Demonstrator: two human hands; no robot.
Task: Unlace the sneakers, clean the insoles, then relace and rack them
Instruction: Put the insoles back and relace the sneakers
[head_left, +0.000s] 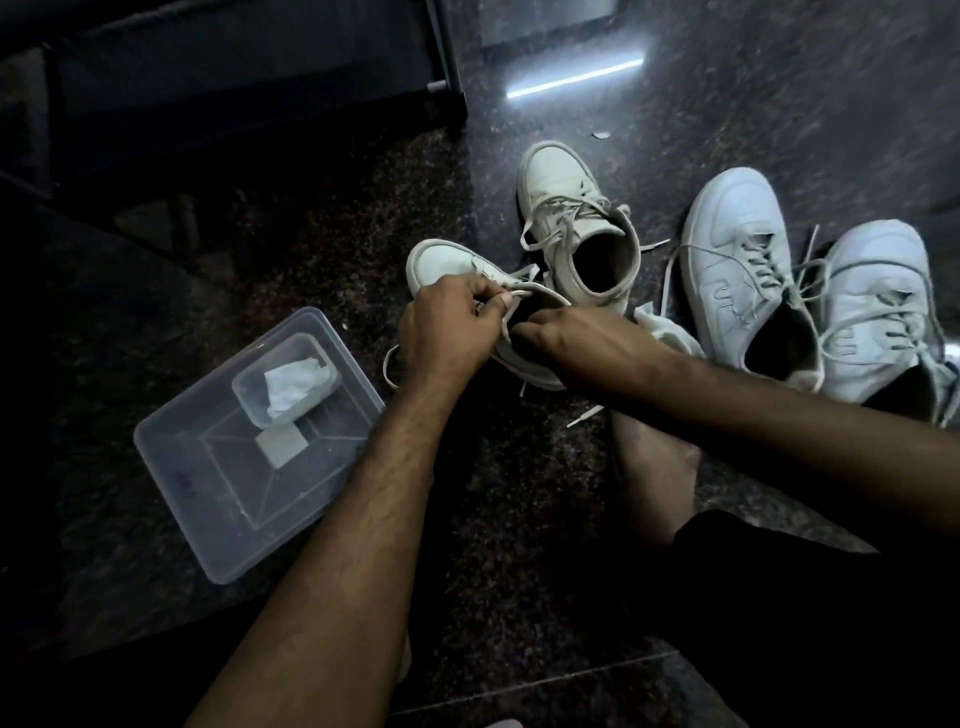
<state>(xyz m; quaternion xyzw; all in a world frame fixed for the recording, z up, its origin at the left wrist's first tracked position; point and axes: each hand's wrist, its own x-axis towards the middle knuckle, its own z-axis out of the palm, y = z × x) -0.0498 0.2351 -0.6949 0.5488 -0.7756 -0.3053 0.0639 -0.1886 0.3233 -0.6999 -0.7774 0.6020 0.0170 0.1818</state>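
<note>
Nearest to the camera, on the dark stone floor (519, 519), the person sits with one bare leg folded, and both forearms reach forward to a cream sneaker (441, 262) that lies just beyond the knee. The left hand (449, 325) is curled and pinches a lace (511, 304) between thumb and fingers, close to the eyelets. The right hand (566, 335) rests on the collar of the same shoe; its fingers are bent toward the opening, but it is not possible to tell if they hold the lace or only steady the shoe.

Judging from this, the step in hand is lace work on this sneaker. Loose lace ends lie around it on the floor, so it looks like unlacing or relacing, and the picture alone does not decide which. The next move probably asks for a small, exact pull of the lace through one eyelet while the other hand keeps the shoe from sliding.

To the left, near the left forearm, stands a clear plastic box (218, 493) with a smaller tub (249, 400) inside that holds a crumpled white wipe (291, 387).

Farther away, touching the held shoe, the second cream sneaker (566, 208) stands upright with slack laces. On the right a white pair (737, 260) waits, laced loosely. Behind all, at the top left, a dark rack (260, 78) is seen only dimly
</note>
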